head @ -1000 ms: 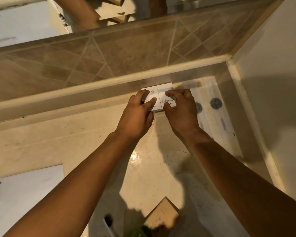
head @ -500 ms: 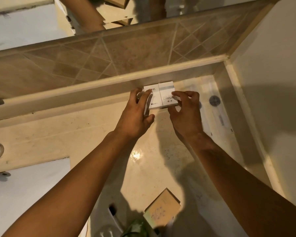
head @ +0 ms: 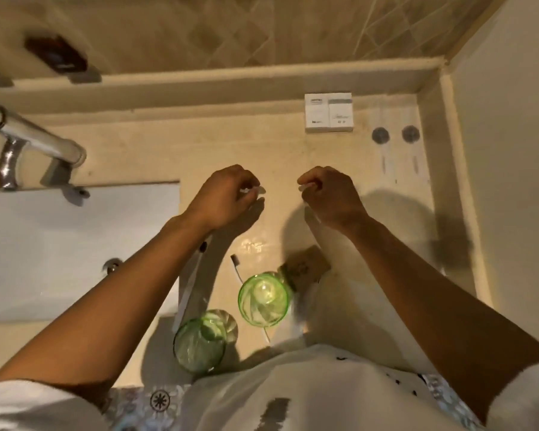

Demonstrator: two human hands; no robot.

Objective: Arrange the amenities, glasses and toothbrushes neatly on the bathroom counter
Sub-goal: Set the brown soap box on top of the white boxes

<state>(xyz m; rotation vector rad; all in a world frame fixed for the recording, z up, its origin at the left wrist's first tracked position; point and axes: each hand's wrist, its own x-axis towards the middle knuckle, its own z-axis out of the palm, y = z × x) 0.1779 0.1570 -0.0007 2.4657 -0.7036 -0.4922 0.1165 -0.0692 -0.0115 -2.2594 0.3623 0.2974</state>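
Two white amenity boxes [head: 329, 112] stand side by side against the back ledge. My left hand [head: 227, 195] and my right hand [head: 329, 195] hover over the counter well in front of them, fingers curled in, holding nothing. Nearer to me stand two green glasses, one [head: 263, 298] in the middle and one [head: 199, 345] closer to the counter's front edge. A toothbrush with a dark head [head: 235, 269] lies by the middle glass. A white toothbrush [head: 190, 284] lies partly under my left forearm. A brown cardboard box [head: 305, 267] sits behind the middle glass.
Two flat clear packets with grey round ends [head: 381, 135] [head: 410, 133] lie right of the white boxes, near the side wall [head: 511, 150]. The white sink [head: 59, 244] and chrome faucet [head: 35, 141] are on the left. A raised ledge [head: 231, 82] runs along the back.
Both hands have let go of the white boxes and drawn back toward me. The boxes stay at the ledge. My view has tilted down, showing the glasses and toothbrushes.
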